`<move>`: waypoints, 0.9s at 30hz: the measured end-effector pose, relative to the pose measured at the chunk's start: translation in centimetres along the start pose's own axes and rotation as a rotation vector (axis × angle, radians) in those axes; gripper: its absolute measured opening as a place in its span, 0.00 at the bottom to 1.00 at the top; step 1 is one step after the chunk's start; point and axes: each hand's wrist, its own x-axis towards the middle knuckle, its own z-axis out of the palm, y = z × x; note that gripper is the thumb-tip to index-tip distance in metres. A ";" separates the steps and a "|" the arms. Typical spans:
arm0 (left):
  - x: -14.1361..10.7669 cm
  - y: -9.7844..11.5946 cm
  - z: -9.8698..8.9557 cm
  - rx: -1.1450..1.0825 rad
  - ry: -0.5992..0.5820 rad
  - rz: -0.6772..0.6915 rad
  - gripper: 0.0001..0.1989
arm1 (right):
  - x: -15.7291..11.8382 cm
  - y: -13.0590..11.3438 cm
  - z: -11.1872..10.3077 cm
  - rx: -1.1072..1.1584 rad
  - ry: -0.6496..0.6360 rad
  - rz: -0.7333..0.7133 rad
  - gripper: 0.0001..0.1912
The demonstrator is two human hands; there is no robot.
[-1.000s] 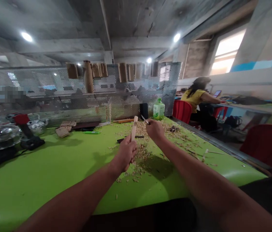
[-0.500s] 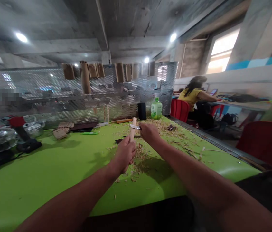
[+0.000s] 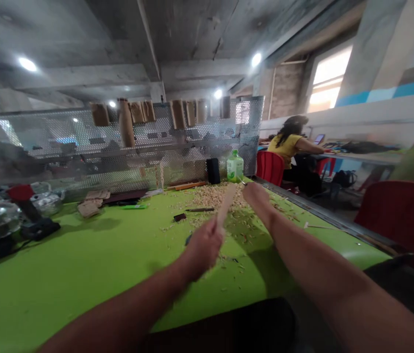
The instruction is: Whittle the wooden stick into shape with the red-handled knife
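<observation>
A pale strip of wood [image 3: 226, 205] slants up and to the right out of my left hand [image 3: 204, 247], whose fingers are wrapped round its lower end. To the right of the strip's top is my right hand [image 3: 256, 196], closed on a small knife [image 3: 243, 183]. Only a little of the blade shows, and it stands apart from the wood. Wood shavings [image 3: 210, 197] lie scattered on the green table top [image 3: 92, 264] behind and beneath the hands. A thin dark tool [image 3: 200, 210] and a small dark block [image 3: 179, 217] lie left of the wood.
At the back stand a green bottle [image 3: 235, 166] and a black box [image 3: 213, 171], before a perforated metal screen [image 3: 118, 162]. A red and black power tool [image 3: 26, 208] is at left. Beyond the right table edge, a person in yellow [image 3: 283, 146] sits near red chairs.
The wood strip and my left hand have moved right and tilted. My right hand with the knife has moved right, away from the wood. The view has shifted slightly.
</observation>
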 end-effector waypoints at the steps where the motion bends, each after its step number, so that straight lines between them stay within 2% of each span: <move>1: 0.5 -0.2 -0.5 -0.051 0.003 -0.008 0.22 | 0.4 0.1 0.2 0.017 0.014 0.021 0.22; 4: 2.0 -0.6 -2.3 -0.189 0.063 -0.020 0.18 | 0.2 -1.6 1.5 0.223 0.087 -0.022 0.20; 6: 2.6 -0.7 -3.1 -0.230 0.105 -0.026 0.13 | -0.7 -3.2 2.4 0.513 0.103 -0.094 0.19; 7: 2.7 -0.7 -3.2 -0.229 0.115 -0.024 0.12 | -1.2 -3.8 2.7 0.687 0.070 -0.131 0.18; 10: 2.6 -0.7 -3.0 -0.142 0.101 -0.008 0.11 | -2.7 -4.7 3.1 1.189 -0.215 -0.211 0.21; 12: 2.6 -0.8 -2.7 -0.056 0.084 -0.007 0.10 | -3.3 -4.7 3.0 1.378 -0.415 -0.246 0.23; 14: 2.7 -0.9 -2.6 0.011 0.070 -0.016 0.08 | -3.6 -4.6 2.7 1.462 -0.513 -0.272 0.23; 18: 2.9 -0.5 -3.3 0.006 -0.011 -0.060 0.06 | -3.9 -4.7 2.0 1.544 -0.553 -0.280 0.23; 22: 2.5 0.4 -4.0 -0.150 -0.217 -0.089 0.12 | -4.6 -4.9 1.7 1.570 -0.581 -0.298 0.22; 24: 2.3 0.6 -4.0 -0.206 -0.275 -0.099 0.13 | -5.2 -5.2 1.8 1.537 -0.636 -0.333 0.21; 27: 2.4 0.6 -3.6 -0.247 -0.174 -0.046 0.11 | -5.8 -5.8 2.1 1.448 -0.651 -0.339 0.21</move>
